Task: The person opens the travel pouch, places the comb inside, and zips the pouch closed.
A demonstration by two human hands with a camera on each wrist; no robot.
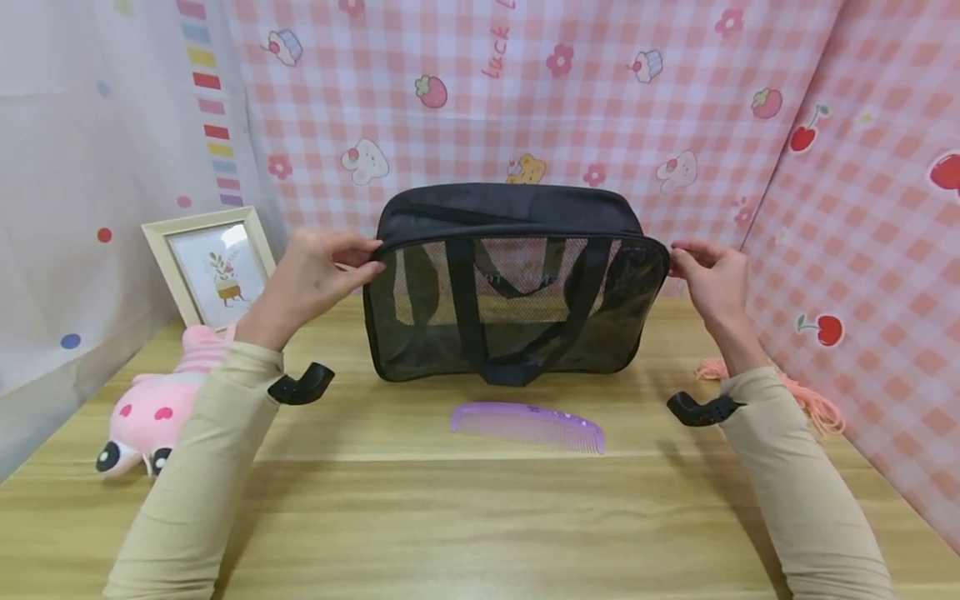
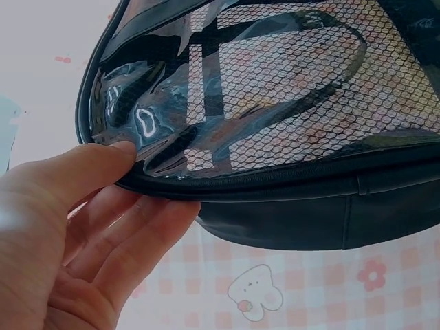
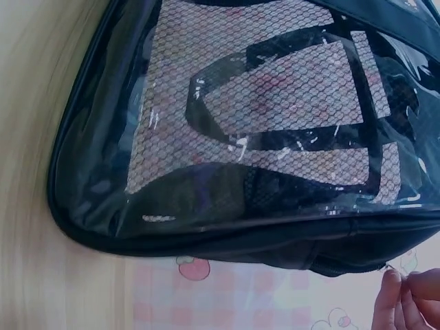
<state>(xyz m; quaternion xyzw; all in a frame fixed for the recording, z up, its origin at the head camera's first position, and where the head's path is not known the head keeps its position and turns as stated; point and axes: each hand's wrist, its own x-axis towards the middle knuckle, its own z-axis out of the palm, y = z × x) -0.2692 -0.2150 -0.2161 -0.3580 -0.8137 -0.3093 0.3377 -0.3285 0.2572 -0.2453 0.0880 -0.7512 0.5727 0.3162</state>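
A black see-through zip bag (image 1: 517,350) with a mesh panel and dark strap handles stands upright on the table, its front facing me. My left hand (image 1: 318,271) pinches its upper left corner. In the left wrist view the thumb (image 2: 103,165) lies on the clear front panel, the other fingers behind the piped edge. At the upper right corner, my right hand (image 1: 712,271) pinches the bag's edge between thumb and fingertips. The right wrist view shows only those fingertips (image 3: 405,295), close to the zip. In front of the bag lies a purple comb (image 1: 528,421).
A pink plush toy (image 1: 161,408) lies at the left, beside my left sleeve, with a framed picture (image 1: 217,267) behind it. Peach-coloured cord (image 1: 813,400) lies at the right, partly behind my right forearm. Patterned cloth (image 1: 510,117) hangs close behind the bag.
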